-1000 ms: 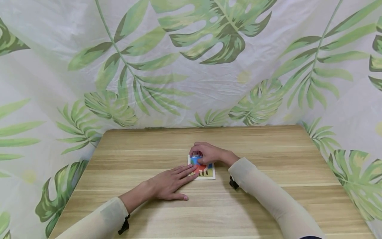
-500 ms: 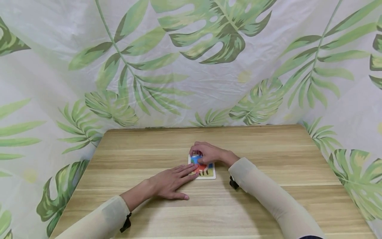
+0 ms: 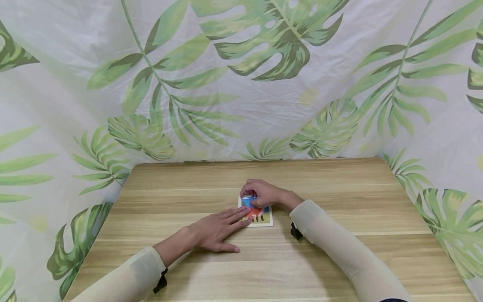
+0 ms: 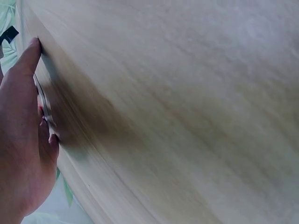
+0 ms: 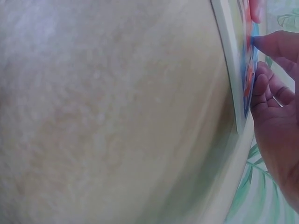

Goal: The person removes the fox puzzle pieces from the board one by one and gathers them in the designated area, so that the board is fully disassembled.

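A small square picture puzzle (image 3: 264, 218) with a white border lies flat on the wooden table, its coloured picture partly covered by both hands. My left hand (image 3: 216, 231) rests on its near left part with straight fingers, thumb spread on the table. In the left wrist view the left hand (image 4: 21, 121) shows from the side, holding nothing. Over the far part of the puzzle, my right hand (image 3: 264, 194) bends its fingers near the far left corner. The right wrist view shows the thumb (image 5: 275, 44) touching the picture of the puzzle (image 5: 232, 60). The index fingertip's contact is hidden there.
The wooden table (image 3: 332, 180) spreads around the puzzle on all sides. Behind its far edge hangs a leaf-patterned cloth (image 3: 264, 109). A black strap (image 3: 296, 231) hangs at the right wrist, another black strap (image 3: 160, 282) at the left.
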The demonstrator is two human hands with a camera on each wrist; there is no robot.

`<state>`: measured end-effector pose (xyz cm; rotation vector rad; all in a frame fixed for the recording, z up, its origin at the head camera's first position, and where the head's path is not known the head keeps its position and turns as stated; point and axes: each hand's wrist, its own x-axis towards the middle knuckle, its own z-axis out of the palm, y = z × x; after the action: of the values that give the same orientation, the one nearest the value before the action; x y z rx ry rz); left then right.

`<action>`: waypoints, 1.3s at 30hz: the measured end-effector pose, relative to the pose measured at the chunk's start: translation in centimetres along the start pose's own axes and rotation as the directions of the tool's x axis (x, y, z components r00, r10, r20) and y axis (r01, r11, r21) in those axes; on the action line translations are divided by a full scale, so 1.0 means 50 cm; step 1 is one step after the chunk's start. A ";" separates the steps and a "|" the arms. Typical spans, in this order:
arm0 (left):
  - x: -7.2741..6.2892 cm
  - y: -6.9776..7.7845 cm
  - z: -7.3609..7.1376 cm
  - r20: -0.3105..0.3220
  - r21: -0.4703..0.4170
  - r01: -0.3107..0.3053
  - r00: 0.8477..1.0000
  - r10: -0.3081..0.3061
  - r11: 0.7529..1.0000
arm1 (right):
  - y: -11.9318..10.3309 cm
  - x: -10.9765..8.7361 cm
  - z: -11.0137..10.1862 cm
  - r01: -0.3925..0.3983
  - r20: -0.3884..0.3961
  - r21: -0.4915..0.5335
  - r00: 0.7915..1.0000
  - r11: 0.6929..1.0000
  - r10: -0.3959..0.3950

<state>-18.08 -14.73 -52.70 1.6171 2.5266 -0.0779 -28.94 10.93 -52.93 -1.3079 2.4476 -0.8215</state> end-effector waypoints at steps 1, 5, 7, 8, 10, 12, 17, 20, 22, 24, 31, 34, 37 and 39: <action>0.001 0.001 -0.001 0.000 0.003 -0.001 1.000 0.001 1.000 | 0.000 0.000 -0.001 0.001 -0.002 0.005 1.000 1.000 -0.001; 0.004 0.003 -0.002 -0.002 0.014 0.000 1.000 0.000 1.000 | -0.002 -0.001 -0.003 0.001 -0.011 0.017 1.000 1.000 0.000; 0.004 0.005 -0.001 -0.005 0.015 0.001 1.000 -0.001 1.000 | -0.004 -0.002 -0.003 0.004 -0.016 0.024 1.000 1.000 -0.004; 0.004 0.005 -0.001 -0.006 0.014 0.002 1.000 -0.002 1.000 | -0.004 -0.002 -0.003 0.005 -0.018 0.031 1.000 1.000 -0.004; 0.004 0.006 0.001 -0.008 0.016 0.003 1.000 -0.003 1.000 | -0.005 -0.003 -0.002 0.005 -0.025 0.046 1.000 0.999 -0.004; 0.004 0.006 0.003 -0.012 0.021 0.002 1.000 -0.002 1.000 | -0.005 -0.005 -0.001 0.006 -0.032 0.065 0.999 0.998 -0.004; 0.002 0.007 0.005 -0.006 0.034 0.008 1.000 -0.007 0.999 | -0.006 -0.008 0.003 -0.003 -0.049 0.096 0.999 0.995 0.007; 0.002 0.008 0.003 -0.006 0.038 0.007 1.000 -0.007 0.999 | -0.006 -0.010 0.005 -0.015 -0.057 0.124 0.998 0.992 0.022; 0.002 0.009 0.002 -0.006 0.037 0.007 1.000 -0.006 0.999 | -0.006 -0.011 0.006 -0.022 -0.065 0.148 0.997 0.989 0.032; 0.002 0.009 0.001 -0.003 0.030 0.008 1.000 -0.008 1.000 | -0.006 -0.013 0.006 -0.027 -0.074 0.169 0.996 0.985 0.040; 0.004 0.009 0.004 -0.003 0.029 0.009 1.000 -0.009 1.000 | -0.007 -0.018 0.010 -0.027 -0.114 0.205 0.992 0.978 0.052; 0.003 0.009 0.005 -0.007 0.040 0.007 1.000 -0.007 0.999 | -0.005 -0.019 0.012 -0.029 -0.131 0.229 0.990 0.973 0.060; 0.004 0.008 0.009 -0.019 0.046 0.001 1.000 0.000 0.999 | -0.002 -0.021 0.014 -0.029 -0.146 0.264 0.987 0.964 0.070; 0.004 0.008 0.010 -0.024 0.050 -0.002 1.000 0.003 0.999 | 0.001 -0.023 0.015 -0.031 -0.154 0.287 0.985 0.957 0.078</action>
<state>-17.74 -14.46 -53.21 1.6487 2.5604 -0.1232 -27.96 11.61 -53.60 -1.1022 2.3589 -1.2576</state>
